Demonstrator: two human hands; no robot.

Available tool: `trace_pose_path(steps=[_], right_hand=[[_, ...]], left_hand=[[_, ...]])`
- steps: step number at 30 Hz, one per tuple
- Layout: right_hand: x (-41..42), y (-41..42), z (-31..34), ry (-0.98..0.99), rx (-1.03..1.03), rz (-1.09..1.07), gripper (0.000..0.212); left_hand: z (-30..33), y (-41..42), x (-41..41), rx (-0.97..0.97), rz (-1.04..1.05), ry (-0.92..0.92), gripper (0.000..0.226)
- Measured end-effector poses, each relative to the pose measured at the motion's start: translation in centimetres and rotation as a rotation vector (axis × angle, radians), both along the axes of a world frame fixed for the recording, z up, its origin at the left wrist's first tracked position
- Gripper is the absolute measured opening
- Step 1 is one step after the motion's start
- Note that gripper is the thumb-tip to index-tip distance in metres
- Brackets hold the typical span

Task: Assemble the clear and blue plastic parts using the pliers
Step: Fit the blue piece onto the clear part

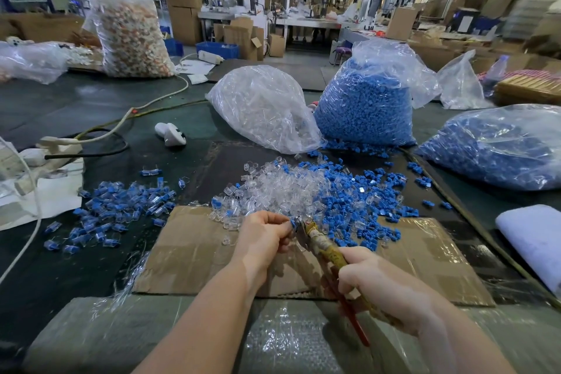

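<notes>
The counter [91, 94] is carrying everything, dark-matted, with a flattened cardboard sheet [194, 252] lying under the work spot. Far side: a bag of clear parts [261, 106] is leaning just beside a bag of blue parts [364, 106], with a second blue bag [498, 146] sitting off to the right.

Nearer, a loose mixed pile [306, 191] of clear and blue parts is spreading across the mat and onto the cardboard's far edge, directly ahead of both hands. A separate heap of assembled pieces [121, 206] is lying well to the left, nearer the left arm.

The pliers [321, 244] are running diagonally, long axis from lower right to upper left, nose pointing up-left toward the left hand, handles trailing back into the right palm. The right hand [379, 282] is wrapping curled fingers round the yellowish handles; a red handle tip is poking out below.

The left hand [264, 235] is curling its fingertips round a small blue-and-clear part [293, 222], holding it right at the plier nose, just above the cardboard. The part is too small to read its axis; whether the jaws are already touching it, I cannot tell.

Judgement: the squeeze is hinging on that part sitting square between the jaws, so the left hand is doing the aligning.
</notes>
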State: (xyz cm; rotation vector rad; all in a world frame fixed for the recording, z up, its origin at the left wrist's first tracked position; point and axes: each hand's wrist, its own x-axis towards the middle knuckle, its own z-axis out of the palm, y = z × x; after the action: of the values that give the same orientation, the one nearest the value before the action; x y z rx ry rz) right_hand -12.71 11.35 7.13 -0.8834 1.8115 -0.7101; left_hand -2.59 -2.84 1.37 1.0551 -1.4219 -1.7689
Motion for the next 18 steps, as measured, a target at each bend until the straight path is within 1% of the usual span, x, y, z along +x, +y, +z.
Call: trace_pose_path(steps=[3,7,8,10,13,18], right_hand=[[-0.1,0.0,-0.1,0.065,0.005,0.015,0.053],[0.2,0.0,0.0,0.083,-0.007,0.001,0.055],[0.2,0.0,0.0,0.075,-0.011,-0.006,0.052],[0.2,-0.1,-0.2,0.084,-0.018,-0.003,0.037],[0.4,-0.4,-0.3,0.167,-0.014,0.039,0.02],[0.9,-0.6,-0.6,0.29,-0.027,0.047,0.011]], left_hand=[[0.2,0.1,-0.1,-0.012,-0.008,-0.02,0.013],[0.1,0.1,-0.4,-0.002,0.01,-0.013,0.015],[0.0,0.0,-0.4,0.004,0.011,-0.01,0.015],[-0.2,0.0,-0.4,0.014,0.004,-0.011,0.015],[-0.8,0.0,-0.4,0.016,0.002,-0.022,0.014],[-1.5,0.0,-0.6,0.021,0.004,-0.037,0.012]])
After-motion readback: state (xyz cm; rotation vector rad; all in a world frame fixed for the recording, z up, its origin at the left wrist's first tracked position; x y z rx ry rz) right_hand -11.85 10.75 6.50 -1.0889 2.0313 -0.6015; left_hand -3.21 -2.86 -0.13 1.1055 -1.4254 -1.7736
